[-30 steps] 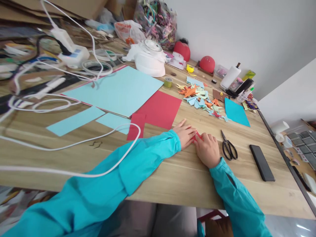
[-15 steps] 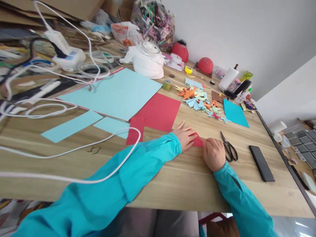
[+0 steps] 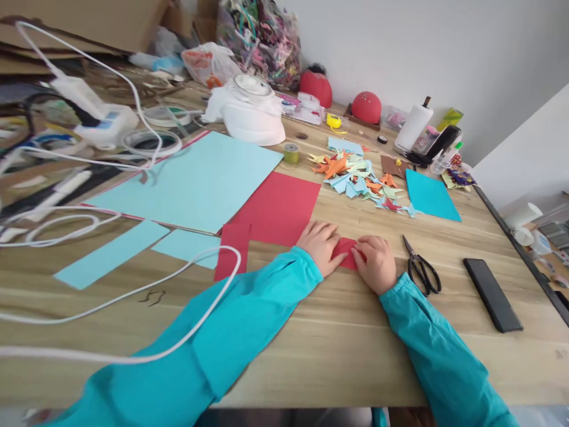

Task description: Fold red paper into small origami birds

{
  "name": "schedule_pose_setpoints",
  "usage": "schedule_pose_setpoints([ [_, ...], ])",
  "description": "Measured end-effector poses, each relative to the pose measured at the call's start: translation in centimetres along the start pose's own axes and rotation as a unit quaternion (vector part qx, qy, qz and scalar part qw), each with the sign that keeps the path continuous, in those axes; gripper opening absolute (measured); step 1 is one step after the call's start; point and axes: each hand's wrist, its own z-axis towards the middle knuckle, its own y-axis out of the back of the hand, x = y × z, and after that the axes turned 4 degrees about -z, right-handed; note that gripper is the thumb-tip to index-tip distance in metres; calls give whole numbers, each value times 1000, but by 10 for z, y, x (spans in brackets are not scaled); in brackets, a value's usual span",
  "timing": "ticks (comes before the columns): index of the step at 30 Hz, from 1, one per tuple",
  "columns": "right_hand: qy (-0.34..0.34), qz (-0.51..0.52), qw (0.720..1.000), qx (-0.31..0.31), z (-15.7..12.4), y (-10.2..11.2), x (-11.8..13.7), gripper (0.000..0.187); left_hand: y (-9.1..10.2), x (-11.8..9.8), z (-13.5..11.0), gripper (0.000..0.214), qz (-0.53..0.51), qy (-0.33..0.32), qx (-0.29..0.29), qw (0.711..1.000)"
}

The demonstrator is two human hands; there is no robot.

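Observation:
A small folded piece of red paper [image 3: 345, 254] lies on the wooden table between my two hands. My left hand [image 3: 319, 246] grips its left side, with the thumb on the paper and the fingers bent along the upper edge. At the right side, my right hand [image 3: 376, 264] pinches the paper between thumb and fingertips. Part of the sheet is hidden under the fingers. Black-handled scissors [image 3: 420, 267] rest just right of my right hand. A larger red sheet [image 3: 282, 207] and a red strip [image 3: 233, 249] lie to the left.
Folded paper pieces [image 3: 355, 178] in several colours are heaped beyond my hands, beside a blue sheet [image 3: 432, 194]. A black phone [image 3: 492, 293] lies at right. Large light-blue sheets [image 3: 191, 178] lie at left, and a white cable [image 3: 169, 350] crosses over my left sleeve.
My left hand has gone from flat, spread fingers to a bent grip on the red paper. The right hand has shifted from a fist at the tip to a pinch. The view has tilted slightly.

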Motion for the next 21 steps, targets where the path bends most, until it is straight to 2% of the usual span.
schedule_pose_setpoints([
  [12, 25, -33, 999, 32, -1, 5, 6, 22, -11, -2, -4, 37, -48, 48, 28, 997],
  [18, -3, -60, 996, 60, 0, 12, 16, 26, -8, -7, -2, 38, -123, 90, -10, 988],
  [21, -4, -53, 996, 70, 0, 13, 17, 24, -6, -13, -3, 33, -159, 57, -27, 985],
])
